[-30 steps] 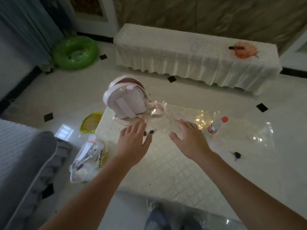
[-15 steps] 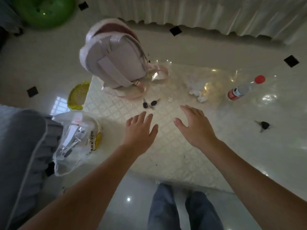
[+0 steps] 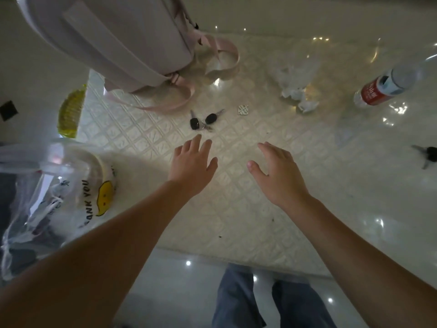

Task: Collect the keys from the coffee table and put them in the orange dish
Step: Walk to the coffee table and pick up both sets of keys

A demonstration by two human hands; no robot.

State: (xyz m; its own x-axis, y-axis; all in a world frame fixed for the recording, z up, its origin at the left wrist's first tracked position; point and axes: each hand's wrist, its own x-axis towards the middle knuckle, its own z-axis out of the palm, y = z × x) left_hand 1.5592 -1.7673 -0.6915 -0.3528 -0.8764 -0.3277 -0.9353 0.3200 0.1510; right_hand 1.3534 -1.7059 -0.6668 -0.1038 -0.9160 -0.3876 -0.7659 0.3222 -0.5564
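Two black-headed keys on a ring (image 3: pixel 203 120) lie on the white embossed coffee table (image 3: pixel 236 209), just in front of a pink backpack. My left hand (image 3: pixel 192 164) hovers open a short way below them, fingertips almost reaching the ring. Beside it, my right hand (image 3: pixel 276 172) is also open and holds nothing. Another black-headed key (image 3: pixel 426 155) lies at the table's right edge of view. The orange dish is out of view.
The pink backpack (image 3: pixel 113 41) stands at the table's far left with its straps trailing. A small square pad (image 3: pixel 243 109), crumpled wrappers (image 3: pixel 298 95) and a lying plastic bottle (image 3: pixel 383 87) sit further right. A clear plastic bag (image 3: pixel 59 197) hangs off the left edge.
The view has tilted down and closed in on the table. Both open hands now sit nearer the ringed keys, the left one almost touching them.
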